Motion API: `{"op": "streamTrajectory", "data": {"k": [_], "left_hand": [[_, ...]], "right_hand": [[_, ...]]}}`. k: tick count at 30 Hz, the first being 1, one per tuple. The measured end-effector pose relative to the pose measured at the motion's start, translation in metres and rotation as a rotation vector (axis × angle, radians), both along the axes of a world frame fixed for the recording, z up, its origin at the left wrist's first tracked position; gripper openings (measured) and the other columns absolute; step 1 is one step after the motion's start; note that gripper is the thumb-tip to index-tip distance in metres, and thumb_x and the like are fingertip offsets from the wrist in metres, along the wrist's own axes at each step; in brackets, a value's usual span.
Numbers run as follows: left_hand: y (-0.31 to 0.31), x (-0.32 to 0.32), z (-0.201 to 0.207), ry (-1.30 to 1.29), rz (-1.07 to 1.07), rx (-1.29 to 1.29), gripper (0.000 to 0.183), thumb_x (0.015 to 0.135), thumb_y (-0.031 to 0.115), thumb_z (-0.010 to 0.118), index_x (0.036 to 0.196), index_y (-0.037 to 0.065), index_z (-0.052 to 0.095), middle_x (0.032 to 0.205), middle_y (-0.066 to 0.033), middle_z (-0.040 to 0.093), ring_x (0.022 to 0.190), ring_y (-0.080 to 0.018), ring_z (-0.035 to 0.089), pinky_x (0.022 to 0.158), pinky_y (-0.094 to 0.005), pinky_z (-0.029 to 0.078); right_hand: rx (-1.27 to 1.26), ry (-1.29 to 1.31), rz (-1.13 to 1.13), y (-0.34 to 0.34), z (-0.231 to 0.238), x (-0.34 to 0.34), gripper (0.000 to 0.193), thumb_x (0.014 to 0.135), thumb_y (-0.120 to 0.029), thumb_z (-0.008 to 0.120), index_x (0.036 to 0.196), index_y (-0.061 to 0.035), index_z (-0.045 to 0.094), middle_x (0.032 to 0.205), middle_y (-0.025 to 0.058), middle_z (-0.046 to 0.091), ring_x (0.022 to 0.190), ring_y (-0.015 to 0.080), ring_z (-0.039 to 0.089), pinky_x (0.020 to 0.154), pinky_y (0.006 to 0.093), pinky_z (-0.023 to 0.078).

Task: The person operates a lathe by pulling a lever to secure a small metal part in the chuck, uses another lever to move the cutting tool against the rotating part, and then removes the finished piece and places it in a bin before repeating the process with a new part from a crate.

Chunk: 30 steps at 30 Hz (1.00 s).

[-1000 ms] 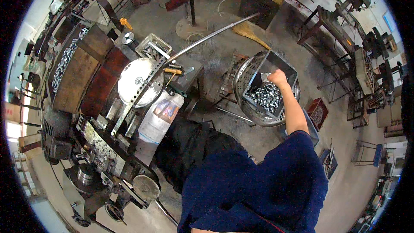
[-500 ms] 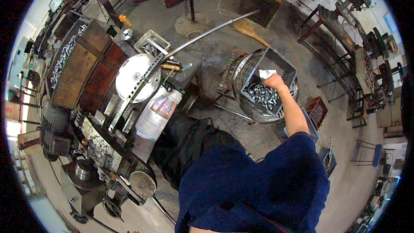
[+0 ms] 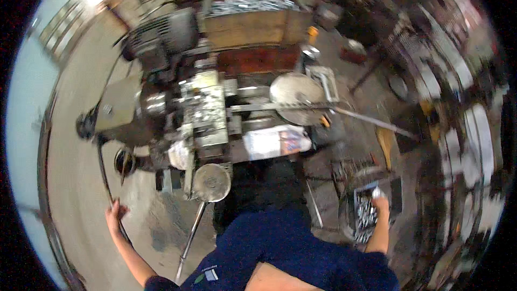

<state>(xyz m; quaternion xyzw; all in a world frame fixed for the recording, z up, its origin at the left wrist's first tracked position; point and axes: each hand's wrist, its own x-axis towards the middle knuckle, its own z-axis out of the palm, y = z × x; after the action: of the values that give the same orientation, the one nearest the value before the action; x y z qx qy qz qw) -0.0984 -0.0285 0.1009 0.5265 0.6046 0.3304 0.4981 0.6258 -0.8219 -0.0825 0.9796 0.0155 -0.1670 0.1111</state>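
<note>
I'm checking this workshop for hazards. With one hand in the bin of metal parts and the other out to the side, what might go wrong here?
1. The right hand is down in the bin of loose metal parts; sharp edges might cut bare fingers.
2. The left hand is on a thin rod away from the machine, while the blurred picture suggests the head is turning, so neither hand may be watched.

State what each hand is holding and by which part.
The right hand is over the bin of small metal parts, with something small and pale at its fingertips; the grip is too blurred to tell. The left hand grips a thin dark rod near its lower stretch.
</note>
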Motion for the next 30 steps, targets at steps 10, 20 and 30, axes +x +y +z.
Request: {"op": "streamTrajectory", "data": {"k": [10, 20, 30], "left_hand": [[-0.027, -0.012, 0.033, -0.146, 0.011, -0.035, 0.041, 0.080, 0.029, 0.062, 0.103, -0.004, 0.050, 0.071, -0.0119, 0.059, 0.061, -0.0200, 0.061, 0.060, -0.0314, 0.053], [-0.035, 0.000, 0.042, 0.841, 0.025, 0.291, 0.044, 0.073, 0.023, 0.065, 0.106, -0.002, 0.050, 0.067, -0.0168, 0.059, 0.064, -0.0304, 0.061, 0.061, -0.0404, 0.048], [-0.099, 0.007, 0.055, 0.960, 0.113, 0.306, 0.036, 0.070, 0.019, 0.065, 0.096, 0.000, 0.049, 0.070, -0.0193, 0.059, 0.072, -0.0378, 0.058, 0.065, -0.0450, 0.045]], "right_hand": [[1.209, -0.218, 0.363, 0.218, 0.204, -0.019, 0.026, 0.074, -0.023, 0.065, 0.070, 0.0029, 0.063, 0.069, 0.0062, 0.059, 0.060, 0.0145, 0.053, 0.058, 0.0296, 0.043], [1.261, 0.277, 1.607, 0.663, 0.338, -0.199, 0.040, 0.055, -0.008, 0.059, 0.094, -0.0021, 0.064, 0.119, 0.0151, 0.051, 0.110, 0.0321, 0.050, 0.093, 0.0348, 0.039], [0.589, -0.056, 1.765, 0.810, 0.301, -0.264, 0.028, 0.052, -0.018, 0.064, 0.072, 0.0018, 0.065, 0.095, 0.0188, 0.054, 0.096, 0.0337, 0.051, 0.083, 0.0381, 0.045]]}}
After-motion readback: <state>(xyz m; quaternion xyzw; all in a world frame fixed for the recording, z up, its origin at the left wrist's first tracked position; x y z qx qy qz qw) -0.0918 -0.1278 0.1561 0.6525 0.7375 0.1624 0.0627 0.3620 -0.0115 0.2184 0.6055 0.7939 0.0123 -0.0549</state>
